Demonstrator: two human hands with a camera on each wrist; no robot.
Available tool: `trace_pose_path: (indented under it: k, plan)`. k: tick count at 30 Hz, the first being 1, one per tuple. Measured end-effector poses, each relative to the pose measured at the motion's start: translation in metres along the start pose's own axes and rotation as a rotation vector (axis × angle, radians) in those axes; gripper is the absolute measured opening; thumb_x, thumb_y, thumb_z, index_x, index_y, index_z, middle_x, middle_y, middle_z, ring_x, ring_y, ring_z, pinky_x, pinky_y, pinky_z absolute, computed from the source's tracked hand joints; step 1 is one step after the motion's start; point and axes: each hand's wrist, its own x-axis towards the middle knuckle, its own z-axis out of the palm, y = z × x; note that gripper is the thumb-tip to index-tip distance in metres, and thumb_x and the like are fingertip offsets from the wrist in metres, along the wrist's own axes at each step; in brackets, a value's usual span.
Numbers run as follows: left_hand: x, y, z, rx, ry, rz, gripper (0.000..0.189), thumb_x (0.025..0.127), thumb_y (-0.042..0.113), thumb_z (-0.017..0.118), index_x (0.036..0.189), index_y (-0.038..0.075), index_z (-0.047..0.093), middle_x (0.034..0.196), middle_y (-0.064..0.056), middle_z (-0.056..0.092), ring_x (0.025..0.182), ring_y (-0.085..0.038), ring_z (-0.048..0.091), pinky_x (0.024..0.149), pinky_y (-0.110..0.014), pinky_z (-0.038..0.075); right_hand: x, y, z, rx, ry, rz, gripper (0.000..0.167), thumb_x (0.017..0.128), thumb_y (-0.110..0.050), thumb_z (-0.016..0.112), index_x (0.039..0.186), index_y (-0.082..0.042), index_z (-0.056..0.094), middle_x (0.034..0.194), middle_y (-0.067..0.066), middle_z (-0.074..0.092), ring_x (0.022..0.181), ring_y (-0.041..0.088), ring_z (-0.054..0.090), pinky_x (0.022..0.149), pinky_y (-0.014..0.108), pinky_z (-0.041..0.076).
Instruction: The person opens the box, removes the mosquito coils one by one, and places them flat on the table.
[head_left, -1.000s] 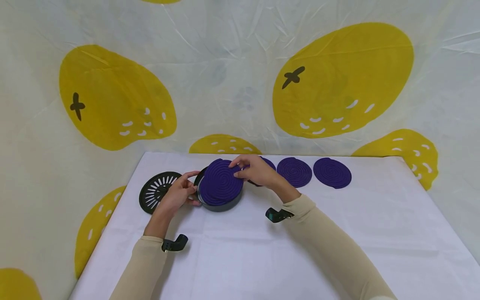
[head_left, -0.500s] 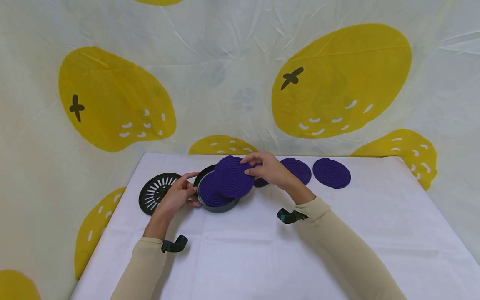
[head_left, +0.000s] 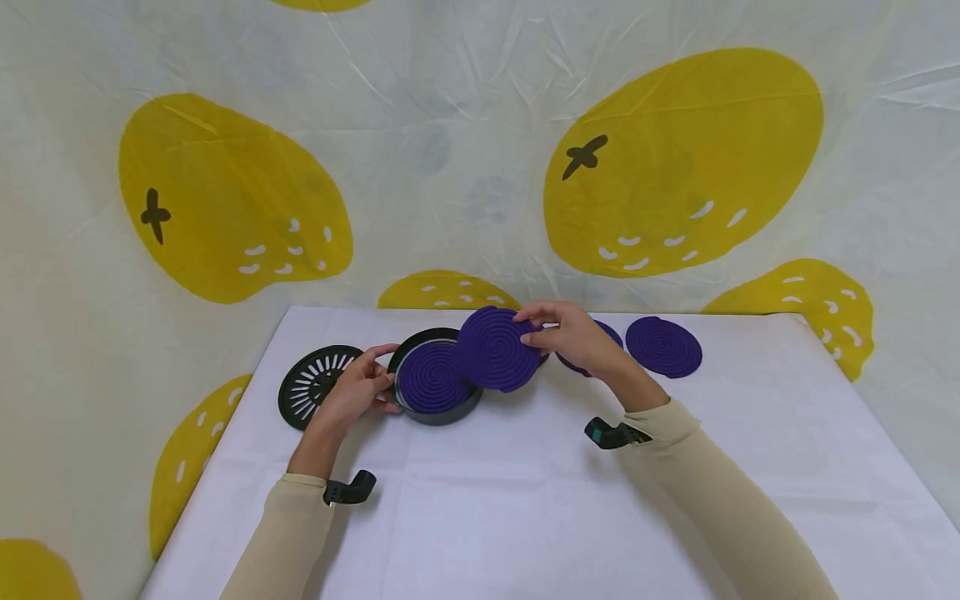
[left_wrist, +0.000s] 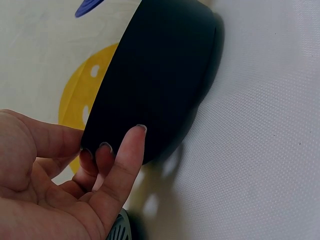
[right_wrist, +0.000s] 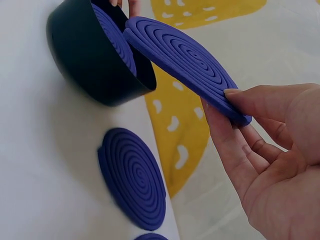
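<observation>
A purple mosquito coil [head_left: 495, 350], a flat spiral, hangs tilted above the right side of a round dark tin [head_left: 442, 418]. My right hand [head_left: 567, 337] pinches that coil at its right edge, thumb on one face and fingers under the other, as the right wrist view [right_wrist: 280, 145] shows. Inside the tin lies another purple coil [head_left: 430, 380]. At the tin's left side my left hand [head_left: 356, 388] holds it, thumb at the rim and fingers along the outer wall [left_wrist: 150, 75].
Left of the tin lies a round black slotted lid [head_left: 296, 390], partly behind the left hand. More purple coils [head_left: 664, 347] lie in a row along the back of the white table [head_left: 480, 533]; the right hand partly covers some. A patterned cloth [head_left: 450, 167] hangs behind.
My right hand has carried its coil rightward from over the tin, uncovering the coil inside. My left hand has stayed in place at the tin.
</observation>
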Motion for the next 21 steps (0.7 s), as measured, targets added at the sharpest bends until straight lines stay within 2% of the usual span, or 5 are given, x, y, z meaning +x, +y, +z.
trace_pose_path:
  k: [5,8,13,21]
  plan:
    - [0.0,0.0,0.0,0.003,0.001,-0.001,0.058,0.1,-0.006,0.051,0.153,0.016,0.043,0.09,-0.005,0.044,0.075,-0.024,0.06,0.068,-0.042,0.065,-0.004,0.004,-0.009,0.005,0.003,0.003,0.034,0.092,-0.011,0.074,0.125,-0.007,0.068,0.113,0.018,0.065,0.087,0.026,0.066,0.08,0.04,0.062]
    - [0.0,0.001,0.0,0.01,0.003,-0.003,0.057,0.1,-0.006,0.051,0.153,0.016,0.043,0.091,-0.005,0.043,0.076,-0.025,0.059,0.069,-0.042,0.065,-0.006,0.009,-0.015,-0.005,0.011,0.013,0.034,0.092,-0.013,0.074,0.125,-0.008,0.068,0.114,0.016,0.065,0.092,0.025,0.064,0.079,0.033,0.062]
    - [-0.001,0.002,0.0,0.014,0.009,-0.009,0.057,0.1,-0.006,0.051,0.152,0.016,0.044,0.091,-0.005,0.044,0.078,-0.026,0.06,0.069,-0.042,0.065,-0.011,0.014,-0.024,-0.011,0.019,0.034,0.034,0.093,-0.014,0.073,0.127,-0.009,0.067,0.119,0.016,0.064,0.101,0.026,0.06,0.08,0.031,0.062]
    - [-0.001,0.002,0.0,0.021,0.014,-0.02,0.056,0.101,-0.005,0.051,0.152,0.018,0.045,0.093,-0.006,0.044,0.079,-0.027,0.059,0.07,-0.042,0.065,-0.019,0.019,-0.039,-0.003,0.037,0.058,0.036,0.094,-0.013,0.072,0.129,-0.007,0.065,0.12,0.018,0.064,0.099,0.02,0.06,0.079,0.029,0.061]
